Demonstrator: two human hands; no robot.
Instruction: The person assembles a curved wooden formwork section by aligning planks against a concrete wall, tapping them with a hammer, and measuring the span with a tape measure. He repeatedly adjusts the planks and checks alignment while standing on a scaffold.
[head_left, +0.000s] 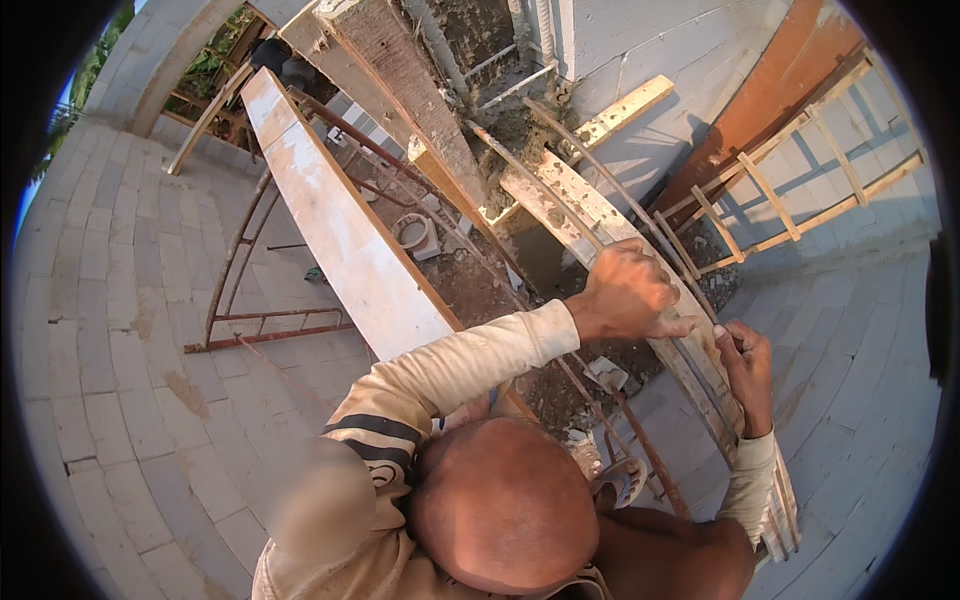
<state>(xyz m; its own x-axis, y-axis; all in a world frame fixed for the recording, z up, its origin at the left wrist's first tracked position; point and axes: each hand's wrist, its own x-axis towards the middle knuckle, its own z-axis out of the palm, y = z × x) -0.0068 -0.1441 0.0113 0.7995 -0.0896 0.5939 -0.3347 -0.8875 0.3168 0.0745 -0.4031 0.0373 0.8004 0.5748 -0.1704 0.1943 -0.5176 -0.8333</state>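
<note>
My left hand (628,290) is closed in a fist around a thin rod (540,188), which looks like a rusty steel bar. The rod runs from the rough concrete column up to my fist, above a mortar-spattered plank (578,212). My right hand (745,365), lower and farther right, is curled with thumb and forefinger close together beside the plank's edge. The near end of a second thin rod (620,188) reaches the fingertips of my right hand. Whether the fingers grip this rod is hard to make out. Long cream sleeves cover both forearms.
A long white-faced board (340,215) slants on the left, above a rusty scaffold frame (225,260). Rough timber formwork (400,90) stands at the column (490,100) with exposed bars. A wooden ladder (770,195) leans right. A white bucket (415,235) sits below among rubble.
</note>
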